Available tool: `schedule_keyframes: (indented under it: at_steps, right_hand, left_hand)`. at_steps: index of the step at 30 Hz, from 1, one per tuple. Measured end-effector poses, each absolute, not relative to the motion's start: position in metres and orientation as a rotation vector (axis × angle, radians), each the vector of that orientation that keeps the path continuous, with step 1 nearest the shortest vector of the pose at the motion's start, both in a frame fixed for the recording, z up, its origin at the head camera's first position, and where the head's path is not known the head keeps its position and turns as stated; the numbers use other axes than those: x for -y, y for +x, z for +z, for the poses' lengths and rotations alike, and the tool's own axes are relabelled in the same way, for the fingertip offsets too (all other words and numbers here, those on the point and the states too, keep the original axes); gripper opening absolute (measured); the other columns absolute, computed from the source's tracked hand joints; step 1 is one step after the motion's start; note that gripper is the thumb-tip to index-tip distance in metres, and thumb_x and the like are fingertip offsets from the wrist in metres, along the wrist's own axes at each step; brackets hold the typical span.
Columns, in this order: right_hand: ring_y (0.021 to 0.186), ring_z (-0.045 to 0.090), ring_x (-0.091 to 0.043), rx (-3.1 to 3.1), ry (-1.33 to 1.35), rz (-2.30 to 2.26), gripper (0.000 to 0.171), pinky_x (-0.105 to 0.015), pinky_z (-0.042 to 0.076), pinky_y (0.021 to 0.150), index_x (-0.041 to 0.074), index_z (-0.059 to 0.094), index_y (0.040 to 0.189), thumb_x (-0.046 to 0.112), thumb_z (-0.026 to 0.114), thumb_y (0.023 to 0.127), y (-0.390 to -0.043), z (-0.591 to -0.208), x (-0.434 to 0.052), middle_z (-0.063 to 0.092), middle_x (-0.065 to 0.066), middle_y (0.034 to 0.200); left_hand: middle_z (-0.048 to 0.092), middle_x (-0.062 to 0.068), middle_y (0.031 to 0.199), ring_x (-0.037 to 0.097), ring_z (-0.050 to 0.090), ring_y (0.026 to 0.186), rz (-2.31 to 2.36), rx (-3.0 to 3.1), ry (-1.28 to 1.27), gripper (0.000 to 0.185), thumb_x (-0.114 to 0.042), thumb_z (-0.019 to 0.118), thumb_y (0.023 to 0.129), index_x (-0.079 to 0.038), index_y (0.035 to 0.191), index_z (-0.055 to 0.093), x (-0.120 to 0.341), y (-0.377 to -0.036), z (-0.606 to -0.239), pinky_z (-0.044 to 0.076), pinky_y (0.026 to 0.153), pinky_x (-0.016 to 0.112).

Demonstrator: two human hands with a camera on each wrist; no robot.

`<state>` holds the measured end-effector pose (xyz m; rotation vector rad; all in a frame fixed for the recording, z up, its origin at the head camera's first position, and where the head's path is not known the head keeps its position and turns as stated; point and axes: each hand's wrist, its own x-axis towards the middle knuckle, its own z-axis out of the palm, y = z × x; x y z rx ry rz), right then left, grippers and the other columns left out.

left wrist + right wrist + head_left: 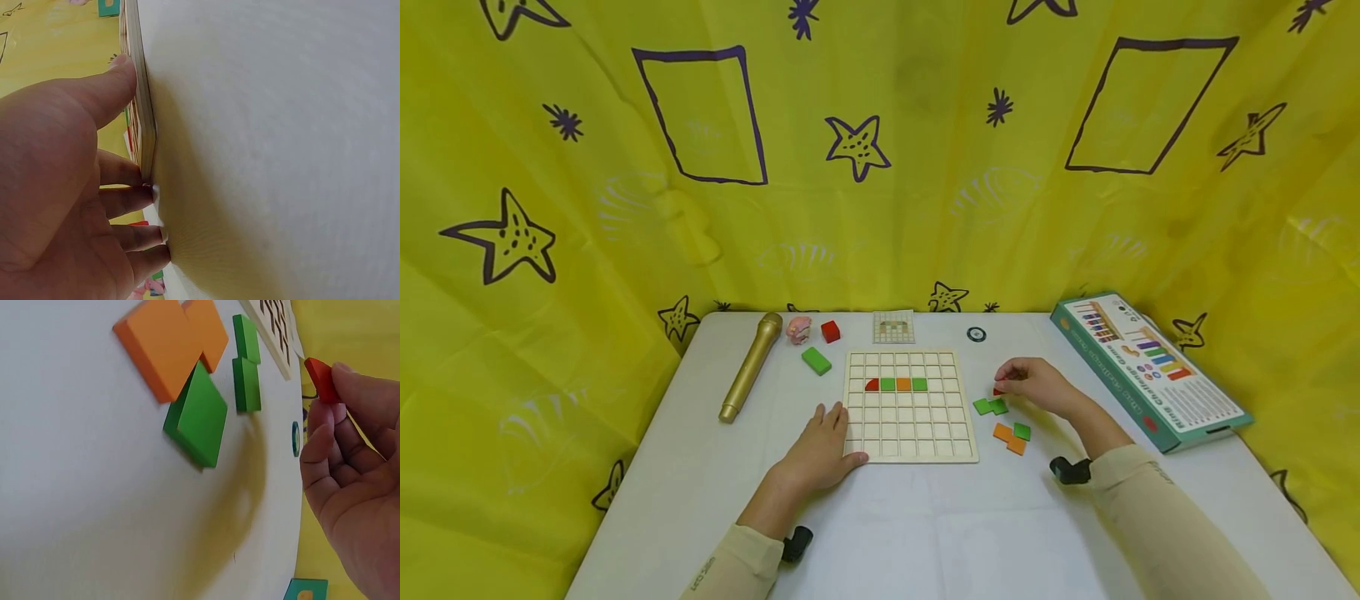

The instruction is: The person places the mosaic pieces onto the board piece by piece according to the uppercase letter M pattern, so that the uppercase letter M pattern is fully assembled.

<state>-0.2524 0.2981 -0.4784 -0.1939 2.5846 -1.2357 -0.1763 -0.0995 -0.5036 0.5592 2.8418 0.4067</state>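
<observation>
We've got a yellow curtain (910, 242) with starfish doodles around a white table (917, 533). Biggest thing on top is the teal game box (1150, 371), lying at an angle over on the right. Next up is the wooden grid board (917, 429), flat in the middle. A gold microphone (751, 367) lies slanted off to its left.

Hands next: we see the left hand (818, 450) spread wide at the board's near left corner, thumb on the near edge, other fingers by the left edge. The right hand (1037, 385) is narrow, thumb and fingertips in a pinch, just right of the board.

Behind the board we spot a little card (892, 327) with a printed grid. Left of that are a green block (816, 361), a pink toy (799, 330) we can't make out, and a red cube (830, 332); a dark round chip (976, 334) sits to the right.

Tiny stuff: four row tiles (904, 384) on the board go red, green, orange, green. Five loose tiles (1003, 432) lie right of it: a green pair touching, plus two orange and one green bunched nearer us. Last, the red piece (320, 380) is what the right hand is pinching, up off the table near that green pair.
</observation>
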Motion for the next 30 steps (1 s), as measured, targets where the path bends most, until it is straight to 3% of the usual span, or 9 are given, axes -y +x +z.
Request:
schedule_keyframes:
  at_steps: [10, 18, 25, 30]
  right_hand:
    - [0.091, 0.059, -0.025, -2.55, -0.197, -1.29, 0.019, -0.033, 0.052, 0.08, 0.002, 0.069, 0.107, 0.016, 0.072, 0.094, -0.259, -0.474, -0.275, 0.068, -0.009, 0.1]
    - [0.103, 0.06, -0.03, -2.538, -0.292, -1.235, 0.027, -0.034, 0.054, 0.085, -0.002, 0.067, 0.123, 0.011, 0.063, 0.1, -0.265, -0.473, -0.259, 0.062, -0.018, 0.119]
    - [0.094, 0.055, -0.027, -2.585, -0.269, -1.184, 0.019, -0.035, 0.048, 0.081, 0.002, 0.068, 0.113, 0.015, 0.062, 0.1, -0.271, -0.477, -0.243, 0.064, -0.01, 0.102]
    - [0.095, 0.054, -0.027, -2.601, -0.21, -1.17, 0.018, -0.037, 0.047, 0.083, 0.005, 0.07, 0.11, 0.019, 0.065, 0.099, -0.275, -0.477, -0.233, 0.065, -0.008, 0.102]
  left_hand:
    - [0.03, 0.028, 0.158, 0.052, 0.021, 0.145, 0.41, -2.845, 0.562, 0.087, -0.048, 0.063, 0.097, 0.013, 0.15, 0.033, 0.1, -0.177, -0.505, 0.025, 0.118, 0.053]
    - [0.029, 0.026, 0.159, 0.051, 0.02, 0.146, 0.424, -2.835, 0.539, 0.088, -0.049, 0.064, 0.096, 0.011, 0.151, 0.032, 0.1, -0.176, -0.506, 0.026, 0.118, 0.052]
    - [0.03, 0.026, 0.159, 0.05, 0.02, 0.146, 0.418, -2.843, 0.545, 0.088, -0.05, 0.064, 0.096, 0.011, 0.151, 0.032, 0.1, -0.176, -0.506, 0.026, 0.118, 0.051]
    - [0.029, 0.025, 0.159, 0.05, 0.02, 0.147, 0.423, -2.839, 0.541, 0.088, -0.049, 0.064, 0.096, 0.011, 0.151, 0.032, 0.1, -0.177, -0.506, 0.025, 0.118, 0.051]
